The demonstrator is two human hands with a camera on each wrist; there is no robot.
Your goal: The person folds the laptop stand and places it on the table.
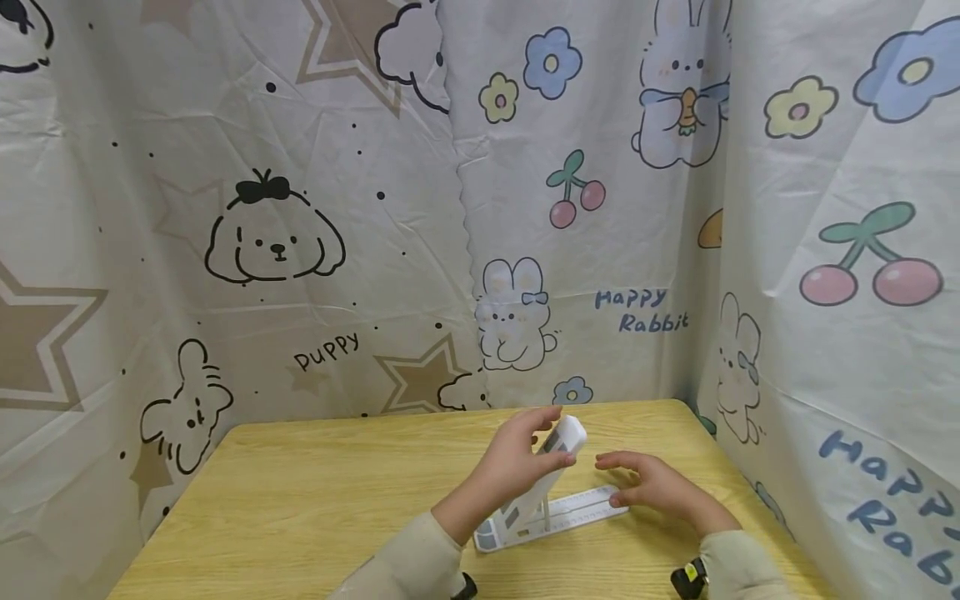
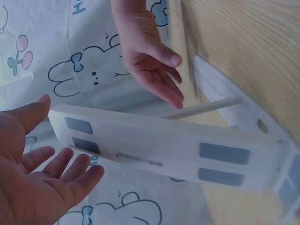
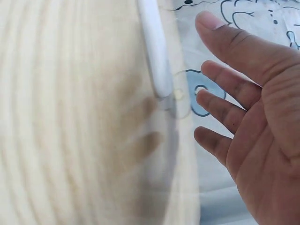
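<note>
A white folding stand (image 1: 585, 508) with grey pads is on the table, its flat base lying down and its upper panel (image 2: 173, 140) raised at a slant. A thin strut (image 2: 206, 108) props the panel from the base. At the panel's upper end is my left hand (image 1: 517, 450), thumb and fingers spread around that end; in the left wrist view they do not grip it, and contact cannot be told. My right hand (image 1: 660, 487) hovers by the base's far right end, fingers loosely bent. Nothing is held in it in the right wrist view, where the base's end (image 3: 157, 51) shows blurred.
The stand is on a light wooden table (image 1: 315, 492). Behind the table hangs a curtain (image 1: 405, 275) printed with puppies, stars and rabbits. Another curtain stretch (image 1: 847, 358) runs close along the right edge.
</note>
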